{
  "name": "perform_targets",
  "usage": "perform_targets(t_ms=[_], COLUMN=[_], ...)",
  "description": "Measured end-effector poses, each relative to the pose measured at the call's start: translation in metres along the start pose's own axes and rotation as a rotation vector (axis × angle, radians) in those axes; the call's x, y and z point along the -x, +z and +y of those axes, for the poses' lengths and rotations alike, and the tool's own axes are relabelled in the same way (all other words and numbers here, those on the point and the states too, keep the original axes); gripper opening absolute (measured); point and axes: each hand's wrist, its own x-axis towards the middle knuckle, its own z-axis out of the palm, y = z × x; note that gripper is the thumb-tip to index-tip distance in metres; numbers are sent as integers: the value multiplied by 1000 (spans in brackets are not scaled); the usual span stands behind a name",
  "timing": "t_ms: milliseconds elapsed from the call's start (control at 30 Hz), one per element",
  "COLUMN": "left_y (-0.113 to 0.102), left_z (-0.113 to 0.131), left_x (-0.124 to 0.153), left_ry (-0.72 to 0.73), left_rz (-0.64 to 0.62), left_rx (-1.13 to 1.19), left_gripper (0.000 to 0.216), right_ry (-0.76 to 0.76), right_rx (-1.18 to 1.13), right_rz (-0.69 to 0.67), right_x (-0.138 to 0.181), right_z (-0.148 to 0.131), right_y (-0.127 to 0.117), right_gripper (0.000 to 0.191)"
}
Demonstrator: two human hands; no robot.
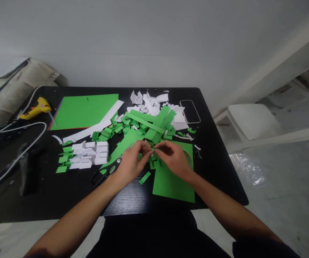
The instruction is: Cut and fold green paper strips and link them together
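My left hand (133,160) and my right hand (173,157) meet over the middle of the black table (63,190). Both pinch a small folded paper piece (151,153) between their fingertips, green with a bit of white. Under my right hand lies a green paper sheet (174,182). A small green strip (145,177) rests on the table between my wrists. Black scissors (103,175) lie just left of my left wrist. Behind my hands is a heap of green strips and scraps (146,125).
Stacked white and green folded pieces (88,154) sit at the left. A large green sheet (86,111) and a yellow glue gun (37,107) with cables lie at the back left. White scraps (150,100) and a phone (189,111) are at the back. A white stool (252,120) stands on the right.
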Motion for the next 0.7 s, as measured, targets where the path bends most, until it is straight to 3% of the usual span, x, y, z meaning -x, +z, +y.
perform_targets(t_ms=[233, 433, 700], left_y=[-5, -7, -4], left_z=[0, 1, -2], left_x=[0, -2, 1], left_ry=[44, 216, 239], left_rz=[35, 94, 67], left_rx=[-122, -301, -335], left_gripper=[6, 6, 15], right_ry=[46, 150, 73], right_rx=[-12, -153, -69], right_rz=[-47, -60, 9], right_x=[-3, -3, 2], right_z=[1, 1, 1], right_y=[-4, -1, 4], right_gripper=[6, 10, 8])
